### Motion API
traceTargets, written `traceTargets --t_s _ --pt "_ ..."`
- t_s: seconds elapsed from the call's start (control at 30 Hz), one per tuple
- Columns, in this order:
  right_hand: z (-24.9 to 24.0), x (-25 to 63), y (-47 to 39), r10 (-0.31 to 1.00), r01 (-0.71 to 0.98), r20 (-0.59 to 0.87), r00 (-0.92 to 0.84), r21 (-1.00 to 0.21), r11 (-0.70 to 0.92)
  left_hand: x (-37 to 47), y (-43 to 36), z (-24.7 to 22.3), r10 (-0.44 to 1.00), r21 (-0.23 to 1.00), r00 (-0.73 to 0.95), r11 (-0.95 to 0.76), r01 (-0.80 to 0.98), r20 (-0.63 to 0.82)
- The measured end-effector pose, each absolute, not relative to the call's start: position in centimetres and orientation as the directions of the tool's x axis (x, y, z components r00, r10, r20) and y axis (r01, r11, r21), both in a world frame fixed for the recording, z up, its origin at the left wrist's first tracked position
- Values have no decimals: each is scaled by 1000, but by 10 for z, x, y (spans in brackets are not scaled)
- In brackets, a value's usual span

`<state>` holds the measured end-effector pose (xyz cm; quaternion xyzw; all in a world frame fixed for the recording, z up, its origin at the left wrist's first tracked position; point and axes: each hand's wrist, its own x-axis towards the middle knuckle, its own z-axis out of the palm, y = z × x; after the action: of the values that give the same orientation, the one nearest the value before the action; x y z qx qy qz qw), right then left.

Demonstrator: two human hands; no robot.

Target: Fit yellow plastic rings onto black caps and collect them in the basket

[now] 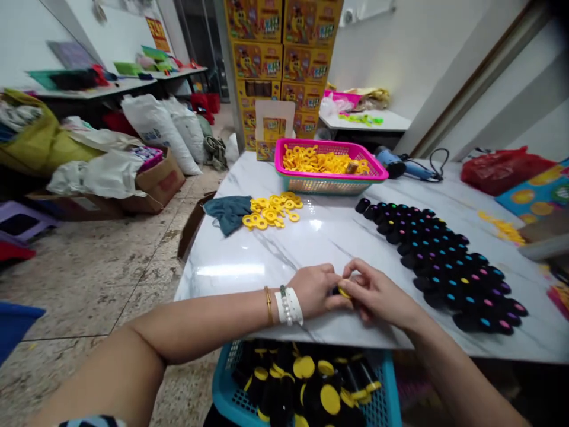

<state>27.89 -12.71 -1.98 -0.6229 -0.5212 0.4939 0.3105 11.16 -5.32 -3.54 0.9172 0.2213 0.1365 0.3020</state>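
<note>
Above the near edge of the white marbled table (pixel 249 252), my left hand (pixel 311 290) is closed around a small black piece with a yellow end (pixel 344 292), mostly covered by fingers. My right hand (pixel 373 293) pinches its yellow end from the other side. Below the edge, a blue basket (pixel 219 385) holds many black cylinders with yellow caps (pixel 329 398). To the right stand rows of black cylinders (pixel 451 270) with small coloured dots on their ends. Loose yellow ring-shaped parts (pixel 269 214) lie farther back, beside a dark grey cloth (pixel 227 212).
A pink-rimmed basket (pixel 331 176) of yellow parts stands at the table's back. Behind it rise stacked yellow cartons (pixel 260 59). A blue tool with a cord (pixel 418 171) and a red bag (pixel 502 169) lie at right. Sacks (pixel 153 133) and boxes (pixel 155 184) sit on the left floor.
</note>
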Motion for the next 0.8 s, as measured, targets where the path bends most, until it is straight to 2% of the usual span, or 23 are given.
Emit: traceTargets --t_s 0.1,0.17,0.27,0.37,0.4,0.47,0.57,0.63,0.7,0.8 --pt "-17 280 -129 966 392 -254 -44 -894 -217 110 -55 -37 518 568 844 -741 359 142" --pt "-13 281 -130 958 333 -279 -69 -911 -242 112 -56 -36 517 551 844 -749 368 139" --pt "-10 280 -135 944 230 -312 -103 -931 -283 112 -60 -32 462 528 880 -776 343 108" --pt "-9 273 -152 956 228 -269 -113 -944 -239 98 -55 -25 394 481 914 -822 303 97" --pt "-9 269 -160 959 234 -258 -113 -945 -227 89 -50 -22 402 463 909 -830 311 112" --pt "-10 261 -181 947 247 -287 -144 -937 -247 68 -32 -17 511 396 842 -819 415 175" --pt "-10 248 -213 930 365 -311 -195 -903 -225 34 4 -11 727 261 625 -686 679 285" --pt "-8 240 -226 932 496 -275 -236 -859 -128 19 25 -11 787 224 541 -608 762 296" --pt "-4 235 -229 930 591 -238 -279 -806 -29 16 34 -15 798 229 531 -594 771 285" --pt "4 234 -214 941 629 -170 -291 -775 54 28 20 -24 762 252 589 -646 720 269"
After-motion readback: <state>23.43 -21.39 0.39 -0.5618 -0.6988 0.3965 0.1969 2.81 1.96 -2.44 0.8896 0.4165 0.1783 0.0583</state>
